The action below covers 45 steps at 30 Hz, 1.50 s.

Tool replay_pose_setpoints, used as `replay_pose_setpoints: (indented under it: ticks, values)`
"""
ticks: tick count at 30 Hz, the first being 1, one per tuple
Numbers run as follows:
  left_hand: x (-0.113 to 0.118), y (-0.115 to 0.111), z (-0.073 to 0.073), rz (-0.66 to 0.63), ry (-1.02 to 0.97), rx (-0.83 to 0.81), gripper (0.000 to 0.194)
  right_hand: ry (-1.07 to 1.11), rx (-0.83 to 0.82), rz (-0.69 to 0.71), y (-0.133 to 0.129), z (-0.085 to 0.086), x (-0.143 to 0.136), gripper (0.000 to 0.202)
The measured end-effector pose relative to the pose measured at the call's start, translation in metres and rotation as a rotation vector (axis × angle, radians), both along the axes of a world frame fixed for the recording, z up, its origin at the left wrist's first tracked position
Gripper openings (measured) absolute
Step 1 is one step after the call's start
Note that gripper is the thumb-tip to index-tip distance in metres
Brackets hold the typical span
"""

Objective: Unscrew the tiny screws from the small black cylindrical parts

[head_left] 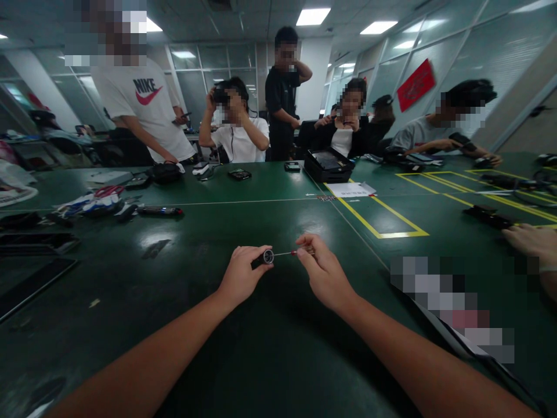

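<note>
Near the middle of the head view, my left hand [243, 276] is closed around a short black tube [268, 256]. Its round end, rimmed in grey, faces me, and its other end is hidden by the fingers. To the right of it, my right hand [325, 270] pinches a small screwdriver [294, 252] with a thin metal shaft and a red part at the front of its handle. The shaft points left at the tube and its tip is at the rim; I cannot tell whether it touches. Both hands are held above the green table [174, 325].
Gloves [98, 200] and a dark pen-like tool [160, 211] lie at the left. Across the table stands a black box [328, 165] beside a white paper [350, 190]. Yellow tape [402, 235] marks the right side. Another person's hand [528, 244] reaches in there; several people are opposite.
</note>
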<state>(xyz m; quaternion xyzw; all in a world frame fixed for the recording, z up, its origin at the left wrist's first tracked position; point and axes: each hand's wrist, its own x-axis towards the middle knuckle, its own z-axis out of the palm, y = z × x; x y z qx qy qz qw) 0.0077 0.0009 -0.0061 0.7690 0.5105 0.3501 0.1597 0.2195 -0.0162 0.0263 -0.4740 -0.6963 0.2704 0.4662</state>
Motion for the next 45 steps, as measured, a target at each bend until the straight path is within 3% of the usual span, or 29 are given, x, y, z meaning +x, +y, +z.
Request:
replay_pose_setpoints:
  ticks: [3, 5, 12, 15, 18, 20, 25, 37, 45]
  values:
    - [0.001, -0.001, 0.002, -0.004, 0.014, -0.002, 0.037, -0.068, -0.025, -0.010, 0.000, 0.002, 0.001, 0.032]
    - [0.001, -0.001, 0.002, -0.009, 0.017, 0.000, 0.038, -0.060, -0.022, -0.034, 0.001, 0.002, 0.002, 0.029]
    - [0.003, -0.001, 0.003, 0.007, 0.016, -0.009, 0.037, 0.206, -0.003, -0.049, 0.005, -0.008, -0.004, 0.020]
    - [0.003, -0.002, 0.006, -0.014, 0.025, 0.017, 0.035, 0.383, -0.086, -0.079, 0.012, -0.012, -0.005, 0.027]
    - [0.002, 0.000, 0.007, -0.048, 0.075, 0.055, 0.035, 0.625, -0.288, -0.091, 0.022, -0.017, -0.003, 0.029]
    - [0.000, 0.001, 0.006, -0.047, 0.094, 0.048, 0.037, 0.660, -0.302, -0.126, 0.026, -0.020, -0.001, 0.027]
    - [-0.001, 0.003, 0.002, -0.046, 0.102, 0.023, 0.038, 0.521, -0.139, -0.174, 0.021, -0.019, -0.001, 0.028]
    - [0.002, -0.001, 0.002, -0.041, 0.136, -0.012, 0.037, 0.098, 0.076, -0.151, 0.004, -0.006, 0.000, 0.026]
    - [0.004, -0.002, 0.004, -0.053, 0.164, -0.016, 0.038, -0.019, 0.113, -0.106, 0.001, -0.002, -0.001, 0.022]
